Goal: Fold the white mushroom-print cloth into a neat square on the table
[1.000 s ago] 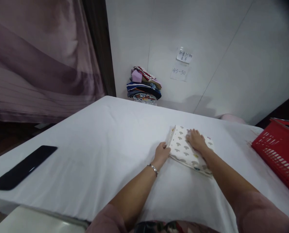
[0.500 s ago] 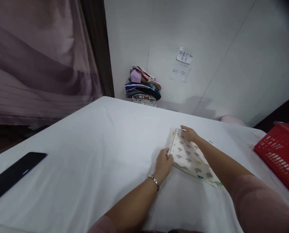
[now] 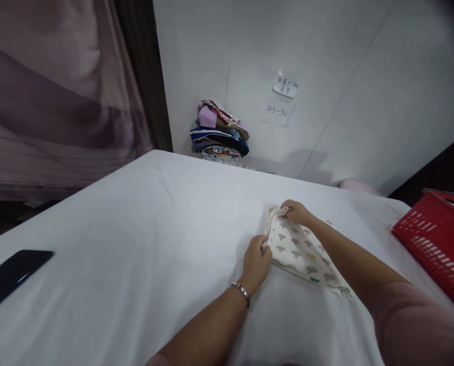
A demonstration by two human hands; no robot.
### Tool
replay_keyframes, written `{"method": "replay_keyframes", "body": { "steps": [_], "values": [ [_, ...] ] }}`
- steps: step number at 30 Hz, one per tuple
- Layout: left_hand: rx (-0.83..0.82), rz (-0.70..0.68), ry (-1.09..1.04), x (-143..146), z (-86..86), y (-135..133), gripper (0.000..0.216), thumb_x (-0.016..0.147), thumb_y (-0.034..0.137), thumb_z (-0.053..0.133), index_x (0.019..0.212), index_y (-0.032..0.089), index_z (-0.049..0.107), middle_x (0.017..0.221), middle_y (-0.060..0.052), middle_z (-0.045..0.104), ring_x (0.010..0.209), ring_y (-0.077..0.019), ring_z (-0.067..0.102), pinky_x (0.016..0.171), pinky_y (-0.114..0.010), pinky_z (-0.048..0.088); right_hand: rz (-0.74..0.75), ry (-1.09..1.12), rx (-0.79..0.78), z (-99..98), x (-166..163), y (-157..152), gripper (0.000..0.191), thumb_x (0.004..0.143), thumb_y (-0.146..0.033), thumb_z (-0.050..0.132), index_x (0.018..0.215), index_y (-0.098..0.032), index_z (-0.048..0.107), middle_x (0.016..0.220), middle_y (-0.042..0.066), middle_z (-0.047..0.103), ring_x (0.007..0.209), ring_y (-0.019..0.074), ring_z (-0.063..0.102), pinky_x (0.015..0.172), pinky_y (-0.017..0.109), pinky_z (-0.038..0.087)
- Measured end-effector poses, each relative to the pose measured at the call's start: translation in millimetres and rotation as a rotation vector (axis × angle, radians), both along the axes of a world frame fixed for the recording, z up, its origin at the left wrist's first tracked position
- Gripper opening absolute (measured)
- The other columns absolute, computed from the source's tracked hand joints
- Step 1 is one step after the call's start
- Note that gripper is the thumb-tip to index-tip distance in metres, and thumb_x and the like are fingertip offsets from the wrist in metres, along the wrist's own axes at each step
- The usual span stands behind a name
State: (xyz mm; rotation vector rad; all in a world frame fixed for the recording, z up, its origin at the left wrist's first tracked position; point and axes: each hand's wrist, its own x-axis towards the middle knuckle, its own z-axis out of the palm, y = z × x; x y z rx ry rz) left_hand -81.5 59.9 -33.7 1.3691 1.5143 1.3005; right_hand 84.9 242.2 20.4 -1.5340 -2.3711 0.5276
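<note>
A folded white cloth (image 3: 296,249) printed with grey mushrooms and small green and yellow figures lies on the white-covered table (image 3: 181,239). My left hand (image 3: 258,256), with a metal band at the wrist, pinches the cloth's near left edge between thumb and fingers. At its far corner my right hand (image 3: 296,211) grips the layers, and the edge there curls up. My right forearm covers part of the cloth's right side.
A black flat object (image 3: 15,274) lies at the table's left. On the right stands a red plastic basket (image 3: 436,239) with a metal handle. Beyond the far edge a stack of folded fabrics (image 3: 221,133) rests against the wall, near paper signs (image 3: 282,101). A pink curtain (image 3: 59,101) hangs at left.
My right hand has gone from lying over the far corner to gripping it, and that edge is now lifted and curled. My left hand keeps its hold. The view has shifted slightly.
</note>
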Motion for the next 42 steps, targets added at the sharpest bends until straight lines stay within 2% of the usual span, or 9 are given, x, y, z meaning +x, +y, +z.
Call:
{"method": "replay_keyframes", "body": {
  "steps": [4, 6, 10, 14, 17, 21, 27, 34, 42],
  "values": [
    [0.012, 0.008, 0.007, 0, 0.6, -1, 0.033, 0.080, 0.013, 0.047, 0.109, 0.021, 0.059, 0.111, -0.002, 0.061, 0.102, -0.0146, 0.057, 0.092, -0.027, 0.043, 0.073, 0.183, -0.128, 4.4, 13, -15, 0.017, 0.064, -0.020, 0.049, 0.074, -0.017, 0.062, 0.069, 0.000, 0.063, 0.069, 0.0157, 0.057, 0.066, 0.025, 0.046],
    [0.001, 0.011, 0.015, 0, 1.2, -1, 0.033, 0.080, 0.013, 0.046, 0.109, 0.020, 0.059, 0.111, -0.002, 0.061, 0.101, -0.0147, 0.057, 0.092, -0.027, 0.043, 0.068, 0.194, -0.174, 11.4, 13, -16, 0.022, 0.062, -0.021, 0.050, 0.080, -0.017, 0.063, 0.067, -0.001, 0.062, 0.063, 0.0142, 0.055, 0.061, 0.024, 0.044],
    [-0.003, 0.004, 0.020, 0, 1.5, -1, 0.034, 0.080, 0.012, 0.046, 0.110, 0.019, 0.059, 0.112, -0.004, 0.062, 0.103, -0.0155, 0.057, 0.093, -0.027, 0.043, 0.038, 0.103, -0.192, 24.6, 1, -7, 0.035, 0.060, -0.018, 0.047, 0.090, -0.018, 0.065, 0.069, -0.002, 0.063, 0.061, 0.0125, 0.053, 0.058, 0.022, 0.042],
    [0.021, -0.006, 0.009, 0, 0.6, -1, 0.034, 0.079, 0.010, 0.046, 0.109, 0.019, 0.060, 0.111, -0.004, 0.062, 0.103, -0.0161, 0.056, 0.094, -0.027, 0.043, 0.054, -0.063, -0.212, 30.7, -12, 4, 0.023, 0.056, -0.013, 0.045, 0.068, -0.017, 0.064, 0.057, -0.003, 0.057, 0.058, 0.0121, 0.050, 0.055, 0.021, 0.039],
    [0.014, -0.004, -0.005, 0, 1.3, -1, 0.033, 0.079, 0.010, 0.046, 0.107, 0.020, 0.061, 0.111, -0.003, 0.062, 0.102, -0.0162, 0.057, 0.093, -0.028, 0.043, 0.077, -0.102, -0.248, 32.9, -11, 0, 0.023, 0.052, -0.010, 0.046, 0.065, -0.017, 0.064, 0.053, -0.003, 0.054, 0.055, 0.0119, 0.048, 0.053, 0.021, 0.037],
    [0.000, -0.010, -0.003, 0, 3.7, -1, 0.034, 0.079, 0.010, 0.046, 0.108, 0.020, 0.061, 0.114, -0.004, 0.061, 0.105, -0.0170, 0.056, 0.095, -0.029, 0.042, 0.129, -0.167, -0.265, 35.5, -1, -14, 0.029, 0.055, -0.010, 0.047, 0.072, -0.018, 0.068, 0.063, -0.001, 0.063, 0.063, 0.0147, 0.054, 0.058, 0.023, 0.040],
    [-0.029, -0.016, 0.009, 0, 3.7, -1, 0.035, 0.079, 0.012, 0.045, 0.110, 0.020, 0.061, 0.114, -0.003, 0.062, 0.103, -0.0171, 0.057, 0.094, -0.028, 0.043, 0.072, -0.334, -0.133, 37.0, -9, -4, 0.051, 0.062, -0.009, 0.049, 0.108, -0.020, 0.067, 0.095, 0.005, 0.071, 0.083, 0.0198, 0.062, 0.073, 0.026, 0.045],
    [-0.024, -0.028, 0.004, -2, 0.0, 0, 0.036, 0.078, 0.014, 0.045, 0.109, 0.022, 0.061, 0.113, -0.002, 0.062, 0.103, -0.0166, 0.058, 0.092, -0.027, 0.044, 0.050, -0.462, -0.061, 18.4, -31, 22, 0.040, 0.060, -0.004, 0.052, 0.093, -0.017, 0.070, 0.100, 0.007, 0.071, 0.090, 0.0215, 0.063, 0.074, 0.024, 0.045],
    [-0.005, -0.006, 0.017, -1, -1.3, 0, 0.036, 0.078, 0.012, 0.046, 0.108, 0.024, 0.062, 0.113, -0.001, 0.063, 0.104, -0.0172, 0.058, 0.093, -0.028, 0.045, 0.028, -0.480, -0.017, 14.0, -21, 23, 0.034, 0.065, -0.010, 0.053, 0.094, -0.020, 0.067, 0.099, 0.006, 0.070, 0.088, 0.0208, 0.061, 0.069, 0.025, 0.042]
  ]
}}
